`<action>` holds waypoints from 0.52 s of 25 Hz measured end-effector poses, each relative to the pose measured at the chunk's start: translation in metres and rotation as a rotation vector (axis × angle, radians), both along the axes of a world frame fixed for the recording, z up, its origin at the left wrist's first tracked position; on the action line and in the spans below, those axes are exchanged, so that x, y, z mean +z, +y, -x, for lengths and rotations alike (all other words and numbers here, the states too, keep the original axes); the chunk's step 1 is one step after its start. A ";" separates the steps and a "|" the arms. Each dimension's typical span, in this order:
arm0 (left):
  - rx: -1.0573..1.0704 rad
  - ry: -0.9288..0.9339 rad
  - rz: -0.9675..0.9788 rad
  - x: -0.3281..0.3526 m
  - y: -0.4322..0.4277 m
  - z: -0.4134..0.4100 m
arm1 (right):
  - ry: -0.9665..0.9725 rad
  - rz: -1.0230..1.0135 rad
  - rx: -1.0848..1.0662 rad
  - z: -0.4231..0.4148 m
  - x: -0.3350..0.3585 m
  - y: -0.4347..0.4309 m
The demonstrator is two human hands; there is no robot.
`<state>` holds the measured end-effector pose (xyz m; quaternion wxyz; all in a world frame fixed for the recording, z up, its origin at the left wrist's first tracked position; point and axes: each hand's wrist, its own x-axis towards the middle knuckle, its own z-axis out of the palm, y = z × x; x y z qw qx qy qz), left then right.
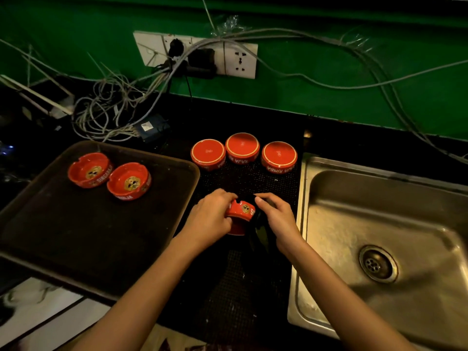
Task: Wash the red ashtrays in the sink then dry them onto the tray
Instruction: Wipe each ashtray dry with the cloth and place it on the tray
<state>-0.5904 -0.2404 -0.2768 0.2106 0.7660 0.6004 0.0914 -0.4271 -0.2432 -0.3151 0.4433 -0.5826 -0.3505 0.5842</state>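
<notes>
My left hand [211,216] grips a red ashtray [241,211] by its left rim, above the black mat [253,181] between the tray and the sink. My right hand [277,216] holds a black cloth [260,231] against the ashtray's right side. Two red ashtrays [90,169] [129,180] sit upright on the dark tray [101,236] at the left. Three more red ashtrays [208,153] [242,146] [279,156] lie upside down in a row at the back of the mat. The steel sink [379,224] is at the right.
A tangle of cables [109,107] and a black adapter [152,126] lie behind the tray. A wall socket strip [197,54] with plugs sits on the green wall. The sink drain [377,264] is at the lower right. The counter's front edge runs along the bottom.
</notes>
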 end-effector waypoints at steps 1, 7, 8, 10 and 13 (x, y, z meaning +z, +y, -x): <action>-0.032 0.053 -0.008 0.004 -0.001 -0.003 | -0.019 -0.008 -0.003 0.003 -0.001 -0.001; 0.146 -0.111 -0.006 -0.002 -0.001 -0.006 | -0.199 -0.192 -0.001 -0.003 0.002 -0.002; 0.197 -0.163 -0.030 -0.007 -0.004 -0.011 | -0.360 -0.315 0.020 -0.002 0.004 -0.004; 0.276 -0.249 -0.091 -0.018 -0.011 -0.020 | -0.749 -0.569 0.090 0.009 0.005 -0.010; 0.364 -0.361 -0.118 -0.026 -0.018 -0.023 | -0.904 -0.678 0.085 0.028 -0.002 -0.020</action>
